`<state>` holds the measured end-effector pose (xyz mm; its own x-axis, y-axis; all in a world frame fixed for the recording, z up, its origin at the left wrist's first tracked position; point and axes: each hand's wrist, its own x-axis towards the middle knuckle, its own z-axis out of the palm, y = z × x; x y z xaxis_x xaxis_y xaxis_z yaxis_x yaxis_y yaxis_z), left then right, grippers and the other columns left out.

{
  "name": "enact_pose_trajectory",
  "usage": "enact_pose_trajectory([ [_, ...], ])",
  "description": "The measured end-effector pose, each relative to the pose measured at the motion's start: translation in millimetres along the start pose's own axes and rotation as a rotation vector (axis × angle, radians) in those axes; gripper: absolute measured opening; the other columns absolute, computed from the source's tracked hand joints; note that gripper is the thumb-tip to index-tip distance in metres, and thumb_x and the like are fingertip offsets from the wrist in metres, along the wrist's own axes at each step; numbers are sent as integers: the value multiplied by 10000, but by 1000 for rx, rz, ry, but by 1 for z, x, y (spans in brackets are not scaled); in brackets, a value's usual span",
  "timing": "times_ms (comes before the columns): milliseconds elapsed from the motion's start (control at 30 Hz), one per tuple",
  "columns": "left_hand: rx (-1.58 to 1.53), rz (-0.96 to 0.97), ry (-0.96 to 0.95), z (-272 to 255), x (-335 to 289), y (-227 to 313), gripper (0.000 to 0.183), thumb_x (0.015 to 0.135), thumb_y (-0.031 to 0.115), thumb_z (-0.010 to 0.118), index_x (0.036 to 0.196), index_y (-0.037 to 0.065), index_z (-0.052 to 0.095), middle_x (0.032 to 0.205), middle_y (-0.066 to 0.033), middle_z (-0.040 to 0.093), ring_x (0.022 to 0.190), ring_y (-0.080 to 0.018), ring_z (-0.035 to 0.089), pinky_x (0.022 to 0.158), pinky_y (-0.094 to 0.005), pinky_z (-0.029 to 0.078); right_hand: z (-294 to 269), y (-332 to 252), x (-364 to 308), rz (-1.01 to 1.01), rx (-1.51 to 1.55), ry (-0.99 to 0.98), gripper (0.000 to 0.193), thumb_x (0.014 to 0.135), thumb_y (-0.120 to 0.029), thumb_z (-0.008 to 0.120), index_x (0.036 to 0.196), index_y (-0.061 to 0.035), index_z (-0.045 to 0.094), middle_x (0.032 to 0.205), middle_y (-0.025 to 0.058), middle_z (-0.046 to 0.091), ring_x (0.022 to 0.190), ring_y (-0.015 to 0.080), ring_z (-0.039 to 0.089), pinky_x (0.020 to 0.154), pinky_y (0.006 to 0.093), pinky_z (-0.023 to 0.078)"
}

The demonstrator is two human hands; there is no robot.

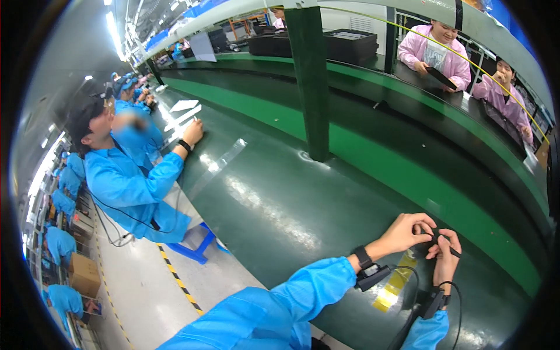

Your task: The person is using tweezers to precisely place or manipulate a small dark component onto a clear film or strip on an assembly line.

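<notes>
Over the right part of the dark green bench (262, 192), my two hands meet close together. Thumb and fingers of my left hand (405, 234) curl into a pinch at a small black piece (435, 235). My right hand (446, 259) is closed at the same spot, and a thin black end (455, 252) sticks out past its fingers. The fingers cover most of the black piece, so its kind cannot be made out. Both wrists carry black straps with a small black device (372, 277) and cables.
Yellow tape (395, 283) lies on the bench below my left wrist. A green post (310, 87) rises from the bench ahead. Beyond runs a dark conveyor belt (408, 125). Left, a co-worker in blue (131, 181) sits by white sheets (184, 105); across, people in pink handle dark flat parts.
</notes>
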<state>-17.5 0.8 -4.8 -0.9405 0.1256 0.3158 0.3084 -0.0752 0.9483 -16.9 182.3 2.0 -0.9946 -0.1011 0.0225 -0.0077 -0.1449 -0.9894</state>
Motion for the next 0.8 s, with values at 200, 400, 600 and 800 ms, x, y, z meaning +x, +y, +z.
enact_pose_trajectory([
  [200,33,-36,15,-3,1,1,265,760,48,746,1009,15,660,841,-46,723,614,-44,527,581,-226,433,-1,-3,0,40,0,-6,210,903,-137,616,1072,-22,568,628,47,619,483,103,559,463,207,423],
  [400,21,-16,3,0,0,0,234,750,44,736,967,3,660,818,-66,721,576,-57,503,553,-232,425,-1,-7,-1,25,-34,16,235,899,-120,609,1100,-14,549,613,53,604,481,109,559,445,217,432],
  [600,12,-27,-15,-1,3,-2,243,797,72,733,1023,19,660,837,-60,712,670,-50,576,631,-231,453,-2,-5,1,24,4,15,260,898,-141,624,1107,-5,550,613,56,599,484,111,557,446,221,441],
  [800,16,-26,-61,-3,1,-3,250,793,75,740,1025,28,660,819,-50,693,704,-56,582,665,-242,457,3,-7,-1,12,15,-6,270,897,-148,636,1109,-2,553,614,50,595,489,108,550,452,220,442],
])
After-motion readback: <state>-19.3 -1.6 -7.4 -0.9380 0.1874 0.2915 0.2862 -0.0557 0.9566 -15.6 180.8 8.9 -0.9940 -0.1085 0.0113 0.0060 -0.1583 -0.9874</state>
